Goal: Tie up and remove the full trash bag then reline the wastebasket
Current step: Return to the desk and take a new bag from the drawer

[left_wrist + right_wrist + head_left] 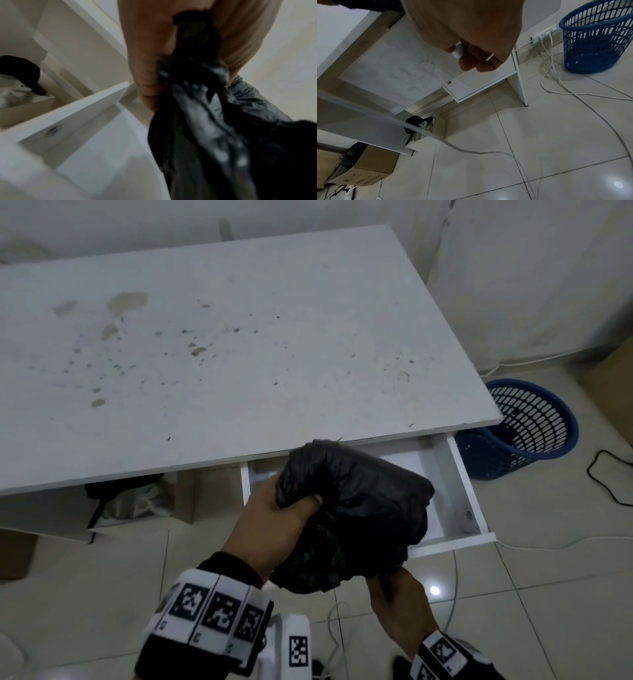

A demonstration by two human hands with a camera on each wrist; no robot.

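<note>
Here both hands grip, seemingly, a black bag over the drawer.

1. A plain room of a home or small office, used as a work corner.
2. A stained white laminate tabletop with a pulled-out white drawer stands against a bare white wall.
3. Glossy pale floor tiles carry loose white cables running to a wall socket strip.
4. A blue perforated plastic wastebasket and brown cardboard boxes sit on the floor.
</note>
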